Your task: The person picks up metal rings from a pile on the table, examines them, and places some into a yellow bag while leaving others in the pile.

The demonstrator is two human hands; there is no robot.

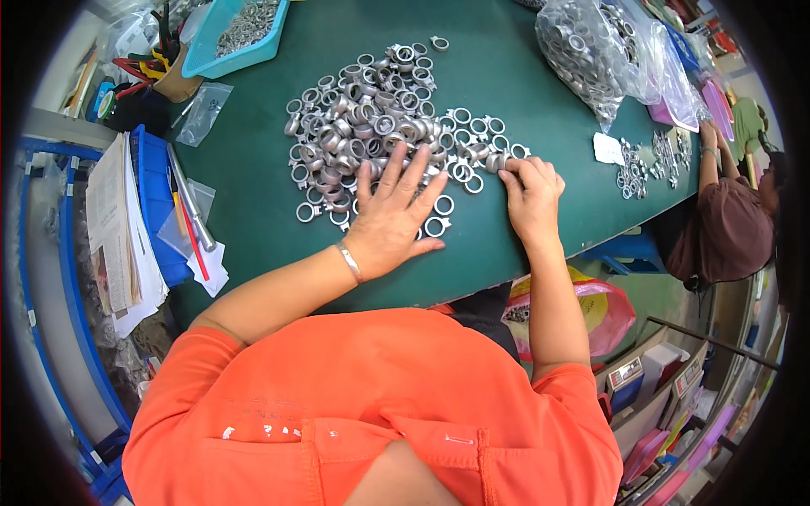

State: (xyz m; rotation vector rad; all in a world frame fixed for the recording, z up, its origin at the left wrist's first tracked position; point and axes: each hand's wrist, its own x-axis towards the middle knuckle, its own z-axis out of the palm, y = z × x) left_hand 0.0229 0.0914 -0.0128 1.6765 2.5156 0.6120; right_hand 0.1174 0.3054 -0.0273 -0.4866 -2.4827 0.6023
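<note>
Green bench (253,194) carries my ring pile (371,118); my left hand (390,215) lies flat and released over its near edge, corralling strays, while my right hand (530,196) pinches a ring (496,160) beside it.

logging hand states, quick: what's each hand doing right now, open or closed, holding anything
Left hand: open, fingers spread flat on the metal rings.
Right hand: fingers curled at the pile's edge; whether it grips a ring cannot be told.

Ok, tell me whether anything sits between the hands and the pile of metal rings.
Nothing visible does. The left hand lies flat on the near edge of the metal rings, fingers spread over them, and the right hand already touches rings at the pile's right side on the green table.
</note>
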